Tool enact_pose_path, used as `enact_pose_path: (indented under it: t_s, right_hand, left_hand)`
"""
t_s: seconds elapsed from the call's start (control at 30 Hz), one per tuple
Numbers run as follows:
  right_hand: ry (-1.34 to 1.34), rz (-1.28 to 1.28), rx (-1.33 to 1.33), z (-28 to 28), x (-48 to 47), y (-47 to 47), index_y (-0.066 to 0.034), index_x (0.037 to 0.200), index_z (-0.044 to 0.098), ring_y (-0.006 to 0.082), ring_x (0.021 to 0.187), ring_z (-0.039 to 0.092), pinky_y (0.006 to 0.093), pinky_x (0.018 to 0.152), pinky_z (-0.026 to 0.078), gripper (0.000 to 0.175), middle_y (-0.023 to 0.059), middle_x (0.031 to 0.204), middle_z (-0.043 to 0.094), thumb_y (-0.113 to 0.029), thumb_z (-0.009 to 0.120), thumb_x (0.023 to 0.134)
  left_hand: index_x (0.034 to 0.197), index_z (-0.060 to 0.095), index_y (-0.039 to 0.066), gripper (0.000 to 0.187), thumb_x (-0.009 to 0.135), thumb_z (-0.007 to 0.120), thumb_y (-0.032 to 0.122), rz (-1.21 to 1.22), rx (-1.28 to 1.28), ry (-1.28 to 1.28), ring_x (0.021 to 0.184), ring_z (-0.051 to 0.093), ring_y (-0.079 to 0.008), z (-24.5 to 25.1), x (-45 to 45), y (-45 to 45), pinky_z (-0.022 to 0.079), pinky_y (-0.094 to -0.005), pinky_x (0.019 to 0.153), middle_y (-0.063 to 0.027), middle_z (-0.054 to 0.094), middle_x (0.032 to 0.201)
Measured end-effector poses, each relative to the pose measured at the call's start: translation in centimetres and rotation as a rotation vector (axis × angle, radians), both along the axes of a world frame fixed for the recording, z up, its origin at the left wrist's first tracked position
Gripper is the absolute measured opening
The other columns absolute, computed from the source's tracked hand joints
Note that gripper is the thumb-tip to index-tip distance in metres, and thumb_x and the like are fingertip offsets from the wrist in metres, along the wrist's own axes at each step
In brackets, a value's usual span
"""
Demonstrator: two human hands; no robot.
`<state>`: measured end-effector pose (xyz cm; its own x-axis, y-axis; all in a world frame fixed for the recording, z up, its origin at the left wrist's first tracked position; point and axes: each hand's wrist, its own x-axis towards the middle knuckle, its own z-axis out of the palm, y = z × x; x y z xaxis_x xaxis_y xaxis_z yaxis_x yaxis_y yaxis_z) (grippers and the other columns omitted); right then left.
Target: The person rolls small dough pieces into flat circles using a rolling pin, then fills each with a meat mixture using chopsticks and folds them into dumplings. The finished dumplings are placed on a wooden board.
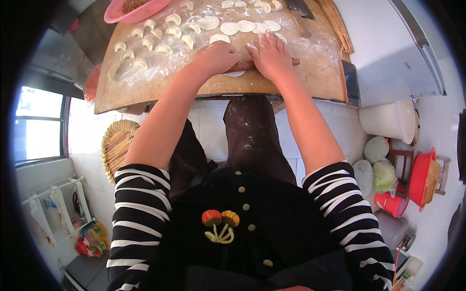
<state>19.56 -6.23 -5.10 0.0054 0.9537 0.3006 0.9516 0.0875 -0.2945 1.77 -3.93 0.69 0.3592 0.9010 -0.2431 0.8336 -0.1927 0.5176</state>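
A brown wooden rolling pin (243,66) lies across a flattened dough round (236,73) near the front edge of the floured wooden board (218,87). My left hand (217,57) curls its fingers over the pin's left end. Flat on the pin toward its right end rests my right hand (271,54), fingers stretched forward and thumb apart. The palm hides part of the pin. Just beyond my hands are several rolled wrappers (246,26), some overlapping. One wrapper (220,39) sits right behind my left hand. Folded dumplings (147,44) are spread over the board's left side.
A pink basin (145,11) with brown filling stands at the far left. A cleaver (300,23) lies at the back right. On the right edge are a phone (351,82) and a bundle of thin stalks (336,25). A round tray (117,145) edged with dumplings is below left.
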Motion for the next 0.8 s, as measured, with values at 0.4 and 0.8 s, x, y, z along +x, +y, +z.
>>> enact_pose_path:
  t_s: [0.4, 0.8]
  right_hand:
    - [-0.053, 0.096, 0.031, -0.1, 0.3, -2.9, 0.0024, 0.14, 0.049, 0.0397, 0.139, 0.038, 0.047, 0.117, 0.028, 0.063, 0.0239, 0.149, 0.044, -0.045, 0.051, 0.099]
    - [-0.096, 0.147, -0.021, 0.9, 1.2, -9.2, 0.0018, 0.141, 0.047, 0.0394, 0.138, 0.041, 0.0479, 0.116, 0.029, 0.062, 0.0232, 0.149, 0.044, -0.045, 0.048, 0.101]
  left_hand:
    - [0.087, 0.07, 0.0, 0.021, 0.083, 0.063, 0.02, -0.041, -0.103, -0.286, 0.071, 0.058, -0.0144, -2.2, -2.6, 0.4, 0.047, -0.0334, 0.064, -0.0058, 0.065, 0.077]
    - [0.1, 0.069, 0.001, 0.019, 0.085, 0.064, 0.012, 0.091, -0.359, -0.588, 0.081, 0.062, -0.0156, -2.8, -2.8, -0.3, 0.051, -0.0313, 0.074, -0.0028, 0.066, 0.089]
